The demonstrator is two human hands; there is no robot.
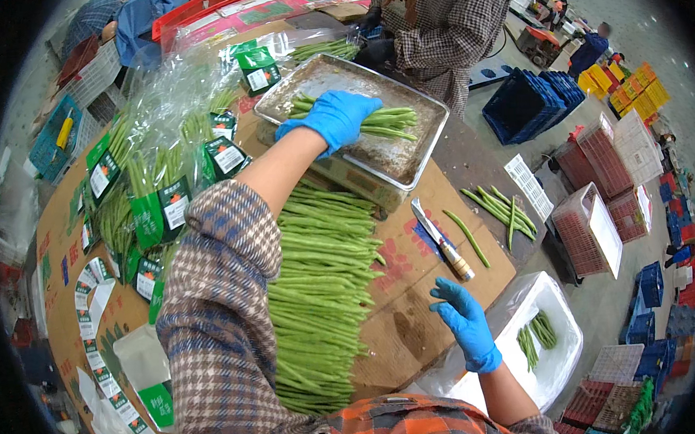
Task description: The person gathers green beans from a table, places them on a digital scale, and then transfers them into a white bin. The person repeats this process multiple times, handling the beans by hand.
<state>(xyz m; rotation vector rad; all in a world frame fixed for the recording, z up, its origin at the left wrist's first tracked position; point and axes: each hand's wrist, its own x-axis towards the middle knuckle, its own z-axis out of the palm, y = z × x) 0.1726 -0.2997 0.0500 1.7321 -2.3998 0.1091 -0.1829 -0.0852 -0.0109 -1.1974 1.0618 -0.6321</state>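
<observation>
My left hand point(336, 122), in a blue glove, is closed over a bunch of green beans point(390, 122) on a metal tray point(374, 158), which tops a scale-like box. Below it, a large pile of long green beans point(321, 278) lies in rows on cardboard. My right hand point(462, 323), also blue-gloved, is held over the cardboard's near right edge with fingers apart and nothing in it. A knife with a wooden handle point(457, 261) lies above that hand, beside a single loose bean point(468, 238). Packed bags of beans with green labels point(159, 210) are heaped at left.
A curling strip of labels point(96, 357) and plastic bags lie at lower left. A lined white foam box point(561, 347) holds two bean bunches at right. Several loose beans point(502, 213) lie near the table's right edge. A co-worker in a checked sleeve point(456, 37) stands opposite.
</observation>
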